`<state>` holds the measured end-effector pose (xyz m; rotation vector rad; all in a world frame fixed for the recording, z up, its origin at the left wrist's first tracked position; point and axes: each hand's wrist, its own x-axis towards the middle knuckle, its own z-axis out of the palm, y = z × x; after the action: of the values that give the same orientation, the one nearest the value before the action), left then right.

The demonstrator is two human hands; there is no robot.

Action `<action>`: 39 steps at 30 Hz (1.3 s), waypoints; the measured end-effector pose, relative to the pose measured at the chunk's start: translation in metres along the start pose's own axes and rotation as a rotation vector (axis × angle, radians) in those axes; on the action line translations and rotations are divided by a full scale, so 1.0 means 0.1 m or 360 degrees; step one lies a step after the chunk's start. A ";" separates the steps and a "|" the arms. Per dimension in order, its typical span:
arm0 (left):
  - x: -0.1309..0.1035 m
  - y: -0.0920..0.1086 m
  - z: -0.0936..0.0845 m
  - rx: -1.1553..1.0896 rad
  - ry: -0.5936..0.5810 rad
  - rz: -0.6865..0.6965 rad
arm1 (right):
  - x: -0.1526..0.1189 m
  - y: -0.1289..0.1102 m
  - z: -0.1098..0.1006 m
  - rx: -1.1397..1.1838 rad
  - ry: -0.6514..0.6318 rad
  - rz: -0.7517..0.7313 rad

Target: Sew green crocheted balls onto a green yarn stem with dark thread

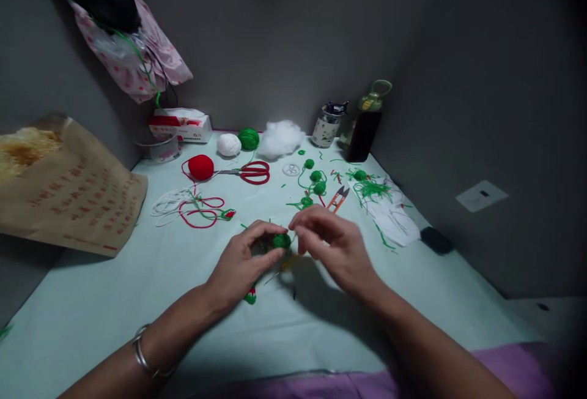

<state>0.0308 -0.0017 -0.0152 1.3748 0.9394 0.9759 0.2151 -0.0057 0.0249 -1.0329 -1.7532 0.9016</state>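
Between thumb and fingers, my left hand [245,258] holds a small green crocheted piece [281,241] over the middle of the table. Close on its right, my right hand [328,240] is closed in a pinch; a thin pale strand shows near its fingertips, but what it grips is too small to name. Below the hands lie a thin needle-like tool [271,278] and something yellow, partly in shadow. A green piece with red and white trim [250,295] lies under my left wrist. Small green crocheted balls [315,175] with yarn tails lie beyond my right hand.
Red-handled scissors [255,172], a red yarn ball [200,167], white stuffing [280,139] and orange thread snips [338,199] lie farther back. At right are green yarn scraps [373,188] and a green bottle [370,102]. A brown paper bag [77,197] stands at left.
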 end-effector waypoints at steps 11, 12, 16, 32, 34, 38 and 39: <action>0.03 0.12 -0.08 -0.0325 -0.0049 -0.0280 | 0.10 -0.09 -0.68 0.0323 0.0732 -0.0054; 0.03 0.11 -0.09 -0.0392 -0.0064 -0.0312 | 0.09 -0.08 -0.64 0.0287 0.0691 -0.0063; 0.04 0.08 -0.10 -0.0578 -0.0088 -0.0355 | 0.03 -0.08 -0.44 -0.0077 0.0402 -0.0181; 0.04 0.08 -0.13 -0.0441 -0.0078 -0.0222 | -0.03 0.02 -0.14 -0.1066 -0.0047 -0.0622; 0.04 0.07 -0.14 -0.0422 -0.0074 -0.0217 | -0.04 0.00 -0.14 -0.1096 -0.0052 -0.0624; 0.05 0.08 -0.12 -0.0326 -0.0019 -0.0203 | -0.05 -0.02 -0.11 -0.1212 -0.0102 -0.0624; 0.05 0.08 -0.12 -0.0304 0.0003 -0.0194 | -0.05 -0.02 -0.09 -0.1246 -0.0109 -0.0624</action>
<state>0.0214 0.0063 -0.0067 1.1441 0.8967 0.9488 0.2244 -0.0100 0.0281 -1.0637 -2.3259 -0.0239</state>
